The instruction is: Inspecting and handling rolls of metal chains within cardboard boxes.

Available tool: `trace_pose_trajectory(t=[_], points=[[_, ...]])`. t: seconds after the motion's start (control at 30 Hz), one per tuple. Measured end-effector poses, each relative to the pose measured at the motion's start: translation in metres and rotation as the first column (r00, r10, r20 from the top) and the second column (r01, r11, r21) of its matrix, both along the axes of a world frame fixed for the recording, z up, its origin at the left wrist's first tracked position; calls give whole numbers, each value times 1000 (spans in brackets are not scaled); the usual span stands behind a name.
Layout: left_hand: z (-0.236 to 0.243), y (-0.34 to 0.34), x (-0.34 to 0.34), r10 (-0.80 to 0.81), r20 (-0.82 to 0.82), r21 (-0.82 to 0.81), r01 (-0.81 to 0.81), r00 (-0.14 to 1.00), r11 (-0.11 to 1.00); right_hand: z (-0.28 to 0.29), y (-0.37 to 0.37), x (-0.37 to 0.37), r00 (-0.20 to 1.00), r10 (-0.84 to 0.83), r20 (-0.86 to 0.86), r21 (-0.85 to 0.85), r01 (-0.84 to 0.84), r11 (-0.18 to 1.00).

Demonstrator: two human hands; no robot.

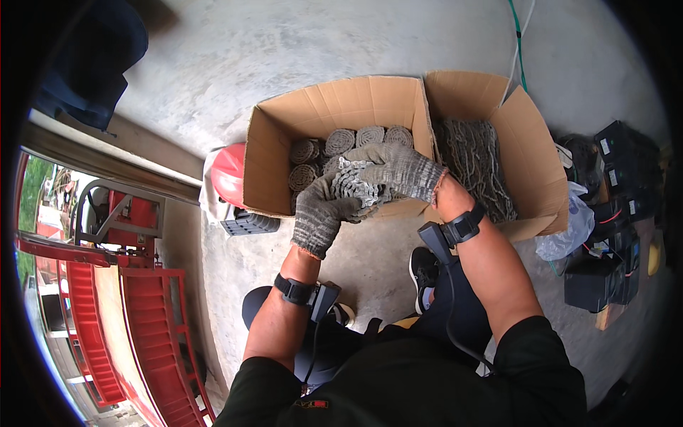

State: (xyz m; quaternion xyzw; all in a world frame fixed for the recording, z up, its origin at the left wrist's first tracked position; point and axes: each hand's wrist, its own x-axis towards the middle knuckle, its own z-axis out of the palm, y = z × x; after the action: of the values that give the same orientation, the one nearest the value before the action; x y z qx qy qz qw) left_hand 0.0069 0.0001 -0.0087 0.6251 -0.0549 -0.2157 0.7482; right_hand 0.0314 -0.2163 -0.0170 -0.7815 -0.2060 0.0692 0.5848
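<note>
A rolled-up metal chain is held between my two gloved hands, above the near side of the left cardboard box. My left hand, in a grey knit glove, curls around its near left side. From the right, my right hand in a matching glove closes over its far right side, fingers bent across the top. Inside that box, several coiled chains sit side by side, partly hidden by my hands. In the right cardboard box lie long loose chains in a heap.
At the left box's side are a red rounded object and a dark ribbed crate. To the right lie a plastic bag and several black boxy units. A red vehicle stands beyond the left opening.
</note>
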Motion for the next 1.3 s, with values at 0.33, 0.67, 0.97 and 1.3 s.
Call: trace_pose_trajectory(t=[0.33, 0.67, 0.97, 1.3], points=[[-3, 3, 2, 35, 48, 18, -36, 998, 999, 17, -2, -4, 954, 88, 288, -339, 15, 941], [-3, 5, -1, 71, 61, 138, -79, 996, 987, 16, 5, -7, 988, 102, 112, -292, -65, 954], [-5, 4, 1, 89, -49, -78, -92, 995, 993, 15, 1, -7, 992, 118, 46, -199, -107, 974], [0, 7, 9, 87, -67, -231, -101, 994, 968, 13, 3, -6, 978, 84, 189, -220, -41, 975]])
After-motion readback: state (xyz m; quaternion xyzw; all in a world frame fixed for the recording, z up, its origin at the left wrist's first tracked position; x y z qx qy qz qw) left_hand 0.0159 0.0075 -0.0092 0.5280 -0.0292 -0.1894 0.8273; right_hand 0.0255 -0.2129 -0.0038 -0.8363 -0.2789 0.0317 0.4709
